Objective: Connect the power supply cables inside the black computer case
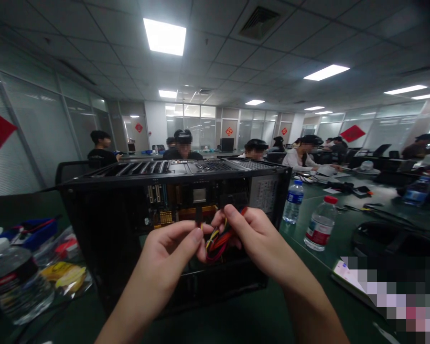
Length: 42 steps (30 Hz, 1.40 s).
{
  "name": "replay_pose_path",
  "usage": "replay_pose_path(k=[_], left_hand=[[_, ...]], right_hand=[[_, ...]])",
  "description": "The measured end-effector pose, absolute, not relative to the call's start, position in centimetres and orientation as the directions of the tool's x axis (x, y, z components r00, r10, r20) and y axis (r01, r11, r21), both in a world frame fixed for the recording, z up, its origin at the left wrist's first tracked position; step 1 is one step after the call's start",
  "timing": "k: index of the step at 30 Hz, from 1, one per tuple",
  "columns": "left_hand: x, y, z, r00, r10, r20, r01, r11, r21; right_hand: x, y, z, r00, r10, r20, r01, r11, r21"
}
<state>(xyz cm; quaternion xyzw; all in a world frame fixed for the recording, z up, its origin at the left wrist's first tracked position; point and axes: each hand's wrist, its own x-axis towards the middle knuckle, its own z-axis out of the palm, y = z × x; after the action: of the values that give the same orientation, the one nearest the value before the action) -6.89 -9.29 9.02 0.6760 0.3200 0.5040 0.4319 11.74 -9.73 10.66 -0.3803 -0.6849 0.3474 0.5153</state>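
Both hands met in front of an open black computer case (107, 224) lying on the green worktop (304, 260). The left hand (172, 251) was closed narrowly, its thumb and forefinger pinching a bundle of red, yellow and black wires (217, 244). The right hand (260, 239) gripped the same bundle from the other side, with its fingers curled over the wires and its thumb underneath. The bundle sat between the two hands, touching both, just in front of the case's open side. Directly beyond the fingertips lay the motherboard (168, 198) with its slots, and beyond the right hand sat the grey power supply (264, 192).

Further right of the right hand stood two water bottles, a blue-capped one (294, 201) and a red-capped one (320, 223). Well to the left of the left hand stood another bottle (12, 279), beside plastic bags of small parts (66, 277). Other people (101, 156) sat far beyond the case.
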Motion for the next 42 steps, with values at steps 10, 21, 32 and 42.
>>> replay_pose_path(k=[10, 21, 32, 42], left_hand=[[-6.6, -9.1, 9.6, 0.102, 0.873, 0.476, 0.164, -0.487, 0.858], [-7.2, -0.5, 1.5, 0.131, 0.949, 0.286, 0.76, -0.281, 0.586], [-5.8, 1.4, 0.7, 0.071, 0.981, 0.18, 0.889, -0.144, 0.435], [-5.4, 0.9, 0.4, 0.04, 0.984, 0.174, 0.888, -0.115, 0.445]], right_hand=[[11.0, -10.4, 10.8, -0.061, 0.816, 0.576, 0.346, 0.558, -0.754], [10.3, -1.7, 0.5, -0.083, 0.925, 0.371, 0.846, 0.262, -0.464], [10.7, -1.2, -0.5, -0.059, 0.968, 0.244, 0.785, 0.196, -0.587], [11.0, -1.2, -0.7, -0.092, 0.969, 0.227, 0.73, 0.221, -0.647]])
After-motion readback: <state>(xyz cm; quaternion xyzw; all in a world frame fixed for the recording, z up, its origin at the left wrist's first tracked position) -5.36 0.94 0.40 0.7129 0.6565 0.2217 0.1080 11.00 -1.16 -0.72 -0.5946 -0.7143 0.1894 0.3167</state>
